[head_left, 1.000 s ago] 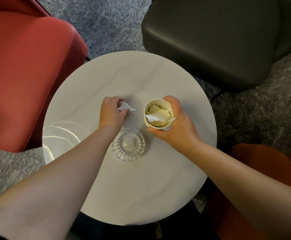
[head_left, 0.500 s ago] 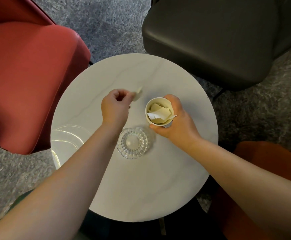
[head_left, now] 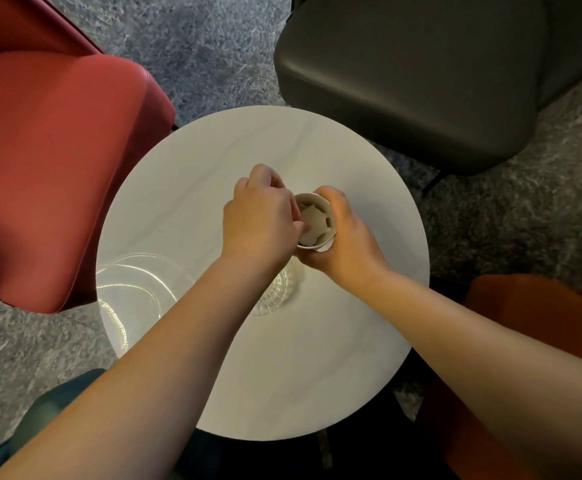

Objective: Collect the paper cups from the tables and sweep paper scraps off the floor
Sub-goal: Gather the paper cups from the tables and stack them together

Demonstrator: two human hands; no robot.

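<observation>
The right hand [head_left: 346, 242] curled around a paper cup [head_left: 317, 221] of paper scraps [head_left: 312, 220], held above the round white table [head_left: 334, 341]. The left hand [head_left: 260, 220], fingers bent, reached over the cup's rim; whether it pinched anything could not be told. A ribbed glass dish [head_left: 277, 292] lay just nearer, with bare tabletop beyond.

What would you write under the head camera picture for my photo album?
Right hand holds a paper cup of paper scraps above the round white table while the left hand reaches into it.
</observation>
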